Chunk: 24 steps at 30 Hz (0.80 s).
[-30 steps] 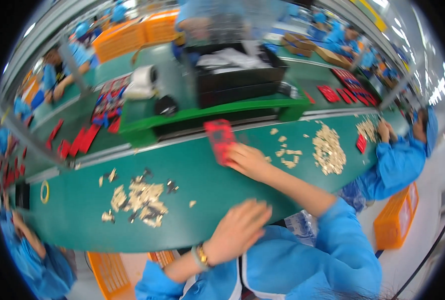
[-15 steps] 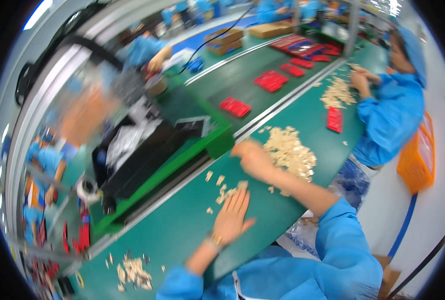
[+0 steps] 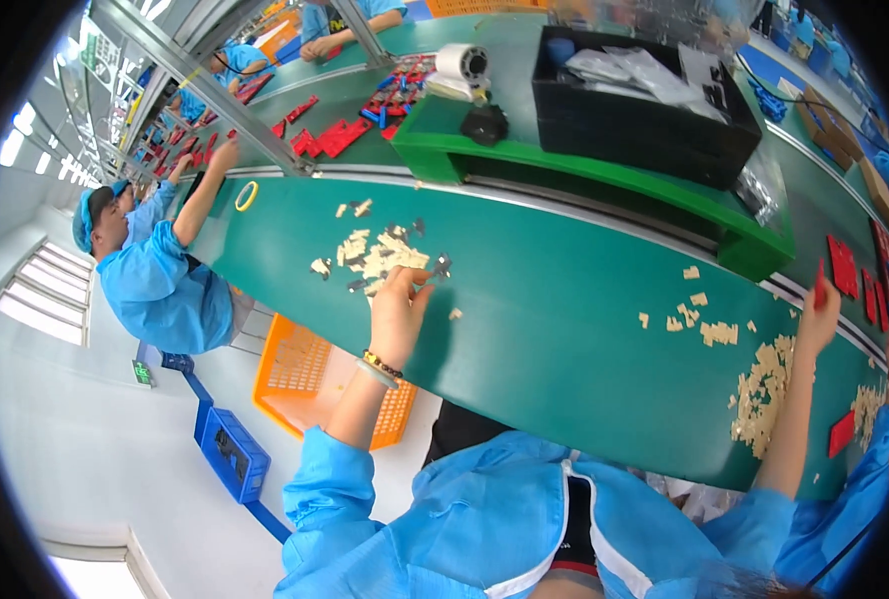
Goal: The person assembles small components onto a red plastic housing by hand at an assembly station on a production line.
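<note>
A long green conveyor table (image 3: 564, 299) runs across a factory line. The left hand (image 3: 397, 311) lies with fingers spread on a pile of small beige parts (image 3: 375, 255) near the table's near edge. The right hand (image 3: 817, 317) is raised beside another beige heap (image 3: 759, 389); whether it grips anything is hard to tell

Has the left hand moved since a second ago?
Yes. The left hand went from the belt's near edge to the pile of beige pieces.
</note>
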Tool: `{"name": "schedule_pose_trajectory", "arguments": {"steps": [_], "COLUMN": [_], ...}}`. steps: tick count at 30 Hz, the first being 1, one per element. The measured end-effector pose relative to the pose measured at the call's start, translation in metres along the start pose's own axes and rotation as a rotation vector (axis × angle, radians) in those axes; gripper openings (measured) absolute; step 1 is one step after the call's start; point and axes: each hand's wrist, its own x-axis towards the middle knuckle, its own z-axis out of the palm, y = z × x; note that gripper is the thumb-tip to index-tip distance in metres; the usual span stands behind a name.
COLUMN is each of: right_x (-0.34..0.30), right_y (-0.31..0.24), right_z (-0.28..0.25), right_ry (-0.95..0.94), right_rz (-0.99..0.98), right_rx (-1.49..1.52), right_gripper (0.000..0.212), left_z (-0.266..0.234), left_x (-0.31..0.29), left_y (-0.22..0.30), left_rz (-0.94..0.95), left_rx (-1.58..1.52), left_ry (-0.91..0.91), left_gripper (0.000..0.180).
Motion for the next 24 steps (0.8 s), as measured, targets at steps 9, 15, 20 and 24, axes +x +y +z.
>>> {"name": "schedule_pose_trajectory", "arguments": {"steps": [9, 15, 20, 24], "right_x": [-0.149, -0.183, -0.176, -0.183], "right_y": [-0.284, -0.345, -0.351, -0.347], "right_z": [-0.085, -0.046, -0.04, -0.037], "right_ry": [-0.364, -0.825, -0.943, -0.941], "right_rz": [-0.636, -0.749, -0.737, -0.737], "right_rx": [0.333, 0.44, 0.464, 0.481], "right_gripper": [0.03, 0.033, 0.031, 0.029], "left_z": [0.015, 0.015, 0.008, 0.01], "left_x": [0.045, 0.055, 0.06, 0.06], "left_y": [-0.053, -0.062, -0.064, -0.058], "left_rz": [0.07, 0.136, 0.091, 0.274], "left_rx": [0.071, 0.009, -0.125, 0.082], "left_ry": [-0.27, -0.324, -0.178, -0.205], "left_gripper": [0.022, 0.011, 0.015, 0.018]}}
